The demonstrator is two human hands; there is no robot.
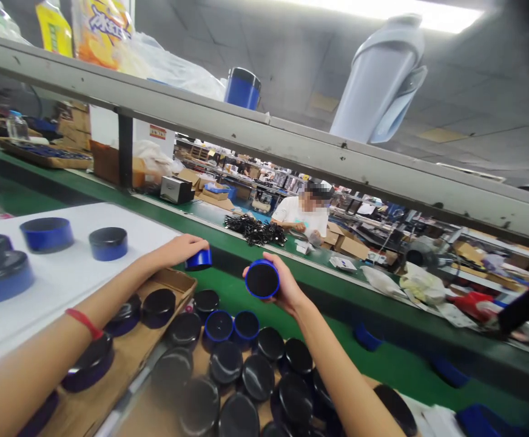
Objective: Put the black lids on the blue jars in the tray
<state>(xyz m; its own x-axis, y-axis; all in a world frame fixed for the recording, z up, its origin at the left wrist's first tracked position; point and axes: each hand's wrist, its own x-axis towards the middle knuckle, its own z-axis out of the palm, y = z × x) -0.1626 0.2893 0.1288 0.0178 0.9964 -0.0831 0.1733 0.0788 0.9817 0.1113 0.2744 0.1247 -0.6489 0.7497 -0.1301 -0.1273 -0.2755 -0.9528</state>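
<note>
Blue round tin [262, 279] sat in the right hand [287, 290], held up above the green conveyor belt [383, 358] with its black flat face turned toward the camera, its short axis pointing back at the person. Just left of that tin, the left hand [183, 249] was closed over a second small blue tin [199, 260], the two tins near but apart. Below the held tin, black-lidded tins [246, 376] crowded a brown tray on the table, and beyond the belt a seated person [305, 215] worked.
</note>
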